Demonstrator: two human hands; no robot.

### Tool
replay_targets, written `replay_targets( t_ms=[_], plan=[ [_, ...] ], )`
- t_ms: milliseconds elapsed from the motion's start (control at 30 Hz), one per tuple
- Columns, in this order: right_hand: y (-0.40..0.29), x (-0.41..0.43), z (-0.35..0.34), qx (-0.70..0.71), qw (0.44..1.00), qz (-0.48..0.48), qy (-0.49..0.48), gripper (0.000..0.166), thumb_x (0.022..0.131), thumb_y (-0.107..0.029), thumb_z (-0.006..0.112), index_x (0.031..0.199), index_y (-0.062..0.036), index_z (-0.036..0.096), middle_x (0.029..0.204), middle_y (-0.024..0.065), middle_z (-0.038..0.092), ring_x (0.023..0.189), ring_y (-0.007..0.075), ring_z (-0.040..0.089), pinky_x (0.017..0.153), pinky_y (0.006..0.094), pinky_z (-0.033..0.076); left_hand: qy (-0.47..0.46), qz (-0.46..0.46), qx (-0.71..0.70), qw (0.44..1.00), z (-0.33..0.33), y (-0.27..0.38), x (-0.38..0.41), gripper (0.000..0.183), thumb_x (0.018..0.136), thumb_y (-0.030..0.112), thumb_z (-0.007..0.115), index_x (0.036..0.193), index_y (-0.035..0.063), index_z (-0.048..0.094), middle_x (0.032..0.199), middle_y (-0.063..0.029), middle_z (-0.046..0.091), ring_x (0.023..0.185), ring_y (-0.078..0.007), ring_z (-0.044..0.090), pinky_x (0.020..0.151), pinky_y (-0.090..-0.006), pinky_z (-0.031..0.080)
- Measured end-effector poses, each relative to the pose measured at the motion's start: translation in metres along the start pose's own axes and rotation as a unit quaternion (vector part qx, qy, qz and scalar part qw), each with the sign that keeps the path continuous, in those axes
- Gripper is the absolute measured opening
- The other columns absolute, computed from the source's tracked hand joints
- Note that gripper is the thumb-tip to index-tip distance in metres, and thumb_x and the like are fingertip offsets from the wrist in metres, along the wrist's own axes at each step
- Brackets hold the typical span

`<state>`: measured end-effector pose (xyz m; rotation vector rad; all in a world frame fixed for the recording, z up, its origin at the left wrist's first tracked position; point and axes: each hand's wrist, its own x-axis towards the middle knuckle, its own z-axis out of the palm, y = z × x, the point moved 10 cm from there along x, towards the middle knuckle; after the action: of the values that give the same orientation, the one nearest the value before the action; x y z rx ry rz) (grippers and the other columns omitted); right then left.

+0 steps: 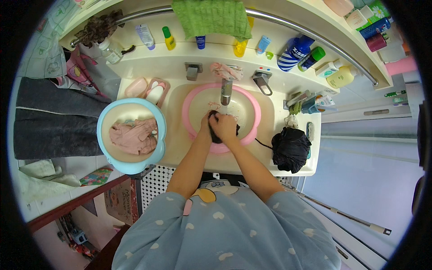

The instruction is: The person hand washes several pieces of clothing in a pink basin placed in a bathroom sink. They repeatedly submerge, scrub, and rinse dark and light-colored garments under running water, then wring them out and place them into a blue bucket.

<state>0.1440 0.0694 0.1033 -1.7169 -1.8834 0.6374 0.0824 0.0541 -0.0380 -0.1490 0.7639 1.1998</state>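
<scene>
My left hand [205, 122] and my right hand [224, 127] are pressed together around a dark piece of fabric [214, 131]. Some of its folds show between my fingers; the rest is hidden by my hands. Both hands are over a pink-rimmed plastic basin [255, 116] standing in the sink [175, 135]. Just above my fingers is the spout of a metal faucet [226, 91], and what looks like a stream of water falls from it. A pink cloth [225, 71] lies over the faucet's top.
At the left, a light blue basin [103, 130] holds a crumpled pink garment [133, 136]. A bunched black bag [291, 149] sits on the counter's right side. Bottles and tubes line the back ledge, below a metal rail [290, 20] with a green towel [212, 18]. A soap dish [158, 91] stands back left.
</scene>
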Motion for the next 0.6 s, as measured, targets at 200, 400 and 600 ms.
replay_targets(
  t_ms=[200, 400, 600],
  plan=[
    [0.057, 0.018, 0.006, -0.105, 0.994, -0.017, -0.001, 0.018, 0.077, -0.021, 0.056, 0.076, -0.0035, 0.060, 0.074, 0.0159, 0.058, 0.073, 0.0335, 0.058, 0.063, 0.0443, 0.044, 0.122, 0.037, 0.090, 0.988, 0.007, 0.027, -0.044, 0.026, 0.089, 0.027, 0.047, 0.101, 0.0052, 0.053, 0.092, -0.0066, 0.058, 0.082, -0.0188, 0.059, 0.072, -0.0346, 0.050],
    [0.015, -0.004, -0.010, 0.119, 0.992, -0.049, -0.001, 0.027, 0.081, -0.020, 0.055, 0.101, -0.0021, 0.058, 0.088, 0.0210, 0.056, 0.086, 0.0353, 0.055, 0.075, 0.0421, 0.044, 0.068, 0.302, 0.164, 0.937, 0.013, 0.097, -0.066, 0.022, 0.089, 0.029, 0.050, 0.096, 0.0081, 0.050, 0.087, -0.0023, 0.053, 0.078, -0.0134, 0.053, 0.071, -0.0313, 0.045],
    [0.055, -0.030, 0.042, 0.544, 0.782, 0.271, -0.137, 0.045, 0.081, -0.041, 0.060, 0.113, -0.0094, 0.054, 0.094, 0.0056, 0.058, 0.081, 0.0175, 0.058, 0.068, 0.0320, 0.050, 0.001, 0.153, 0.229, 0.961, 0.022, 0.037, -0.056, 0.028, 0.081, 0.017, 0.062, 0.106, 0.0085, 0.053, 0.087, -0.0018, 0.054, 0.083, -0.0151, 0.054, 0.075, -0.0297, 0.044]
  ],
)
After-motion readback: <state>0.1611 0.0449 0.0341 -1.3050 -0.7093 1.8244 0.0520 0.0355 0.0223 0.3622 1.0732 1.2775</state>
